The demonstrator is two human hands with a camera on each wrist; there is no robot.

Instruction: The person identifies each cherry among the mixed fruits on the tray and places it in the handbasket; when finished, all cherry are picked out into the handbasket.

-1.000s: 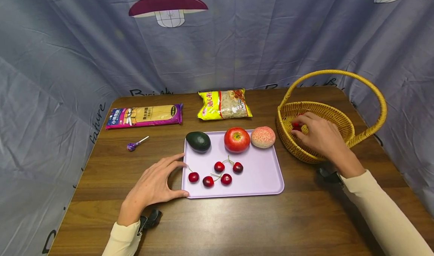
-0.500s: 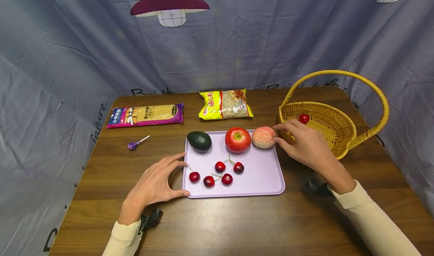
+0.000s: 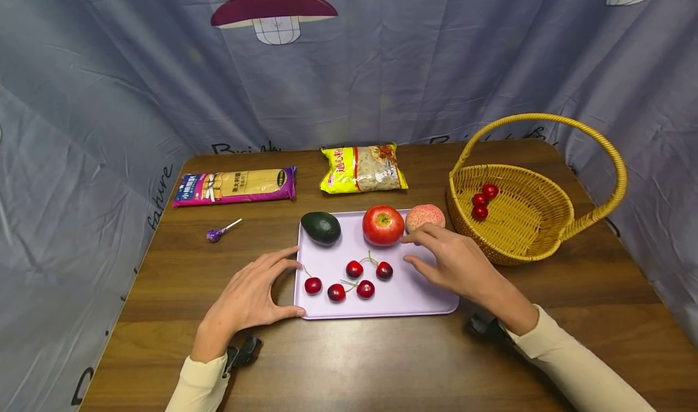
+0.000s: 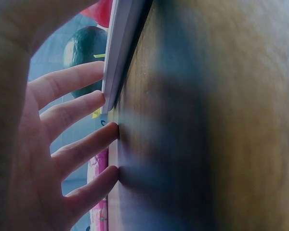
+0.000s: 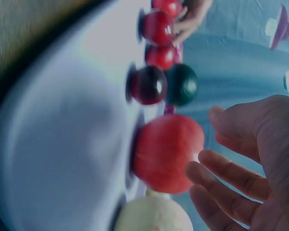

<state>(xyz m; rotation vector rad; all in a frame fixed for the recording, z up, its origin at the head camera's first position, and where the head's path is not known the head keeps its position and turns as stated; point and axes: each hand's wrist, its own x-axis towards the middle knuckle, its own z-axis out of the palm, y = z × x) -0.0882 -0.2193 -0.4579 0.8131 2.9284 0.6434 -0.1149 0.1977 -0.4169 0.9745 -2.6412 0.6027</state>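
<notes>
A lilac tray (image 3: 414, 300) holds an avocado (image 3: 320, 228), a red apple (image 3: 383, 225), a speckled peach (image 3: 425, 215) and several cherries (image 3: 365, 289) with stems. My left hand (image 3: 245, 297) rests at the tray's left edge, thumb and fingertips touching its rim, fingers spread. In the left wrist view those fingers (image 4: 67, 113) look fairly straight against the rim and table. Above the tray's right part hovers my right hand (image 3: 452, 260), its fingers relaxed and holding nothing, partly covering the peach. The right wrist view has the apple (image 5: 168, 153) just beyond its fingertips.
A wicker basket (image 3: 545, 218) with a tall handle stands right of the tray, red cherries (image 3: 480, 205) inside. Behind lie a yellow pasta bag (image 3: 362, 168) and a spaghetti pack (image 3: 237, 186). A purple lollipop (image 3: 215, 235) lies on the left of the wooden table (image 3: 349, 363).
My right hand has come out of the basket, leaving cherries there, and moved left past the peach to over the tray. My left hand has stayed at the tray's edge.
</notes>
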